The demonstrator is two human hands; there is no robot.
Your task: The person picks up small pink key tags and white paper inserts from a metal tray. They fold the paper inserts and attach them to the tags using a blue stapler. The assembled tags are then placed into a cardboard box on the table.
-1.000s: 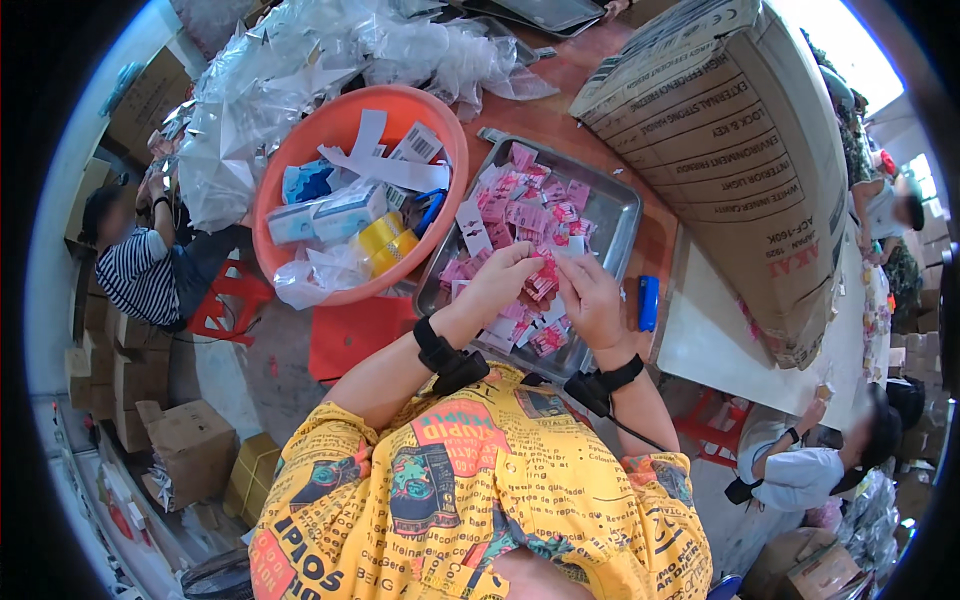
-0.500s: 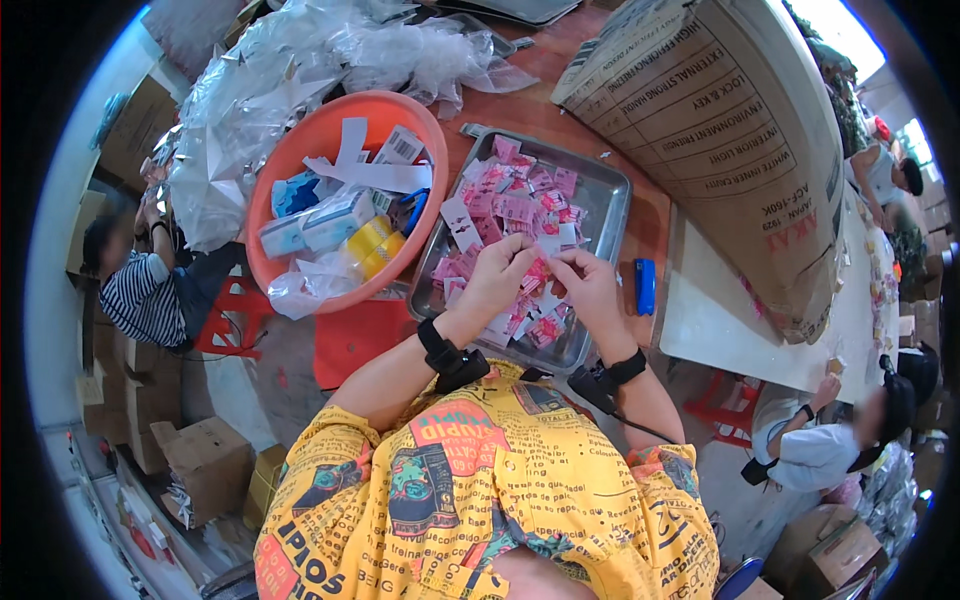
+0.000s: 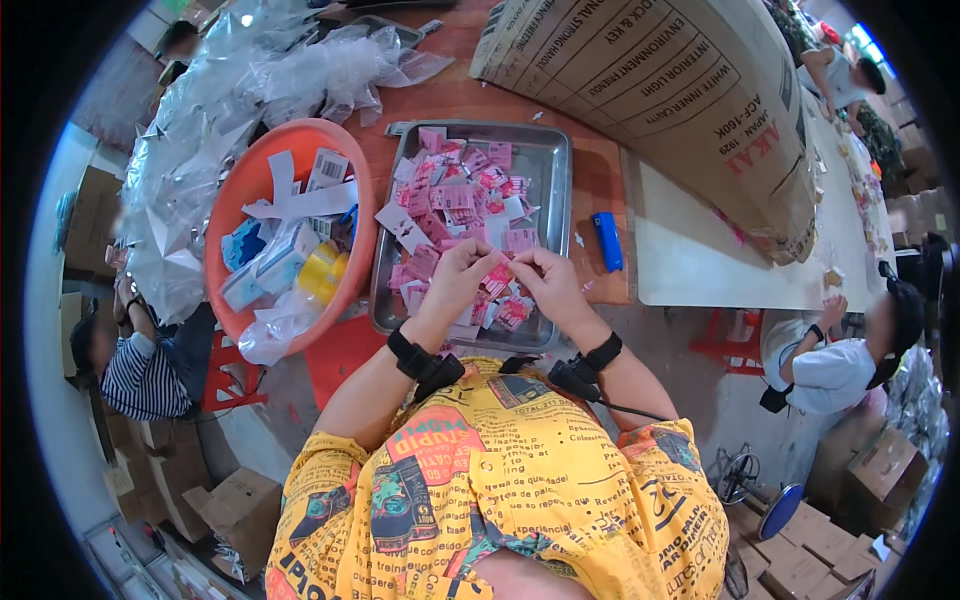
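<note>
My left hand [image 3: 461, 283] and my right hand [image 3: 553, 288] meet above the near half of a metal tray [image 3: 553, 200]. Both are closed, thumbs pinched against fingers, with a small pink card [image 3: 503, 268] between the fingertips; the fingers cover much of it. Below them the tray holds a loose heap of pink printed cards [image 3: 455, 197], some with white backs turned up. A larger white card [image 3: 402, 228] leans over the tray's left rim.
An orange basin [image 3: 366, 190] with tape rolls, paper strips and packets stands left of the tray. To its right lies a blue cutter-like object [image 3: 606, 241]. A big carton [image 3: 660, 100] fills the far right; clear plastic bags [image 3: 330, 75] cover the far left. Other people sit at both sides.
The view has shifted, so the tray and basin appear further left. My hands stay pinched together over the tray, their fingertips slightly further apart.
</note>
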